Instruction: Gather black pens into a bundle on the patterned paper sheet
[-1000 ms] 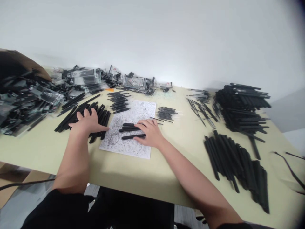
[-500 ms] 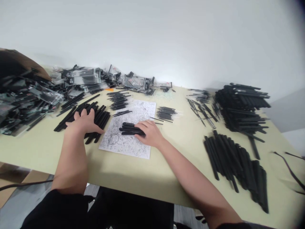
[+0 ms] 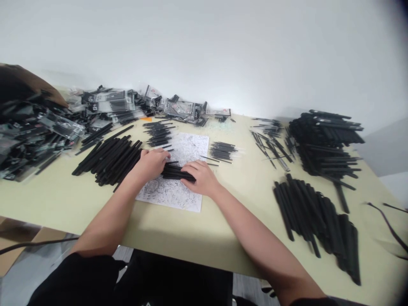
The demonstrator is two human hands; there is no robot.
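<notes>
Plain white wall behind, pale yellow-green tabletop (image 3: 223,229) crowded with black stuff. Sitting near the middle of the front edge: a printed sheet (image 3: 178,170) with a small bundle of black sticks (image 3: 175,172) lying across it. Left hand (image 3: 152,163) and right hand (image 3: 200,178) closing in on that bundle from either end, fingers curled narrow around the tips, touching them, not lifting. Lying just left of the sheet: a big fan of longer sticks (image 3: 108,159). Piling up along the left edge and back left corner: clear packets (image 3: 63,123). Resting beyond the sheet toward the back edge: two little groups of thin rods (image 3: 159,135) and (image 3: 223,151). Stacking up at the right: a tall heap (image 3: 325,142) toward the back, a flatter spread (image 3: 315,216) near the front.
</notes>
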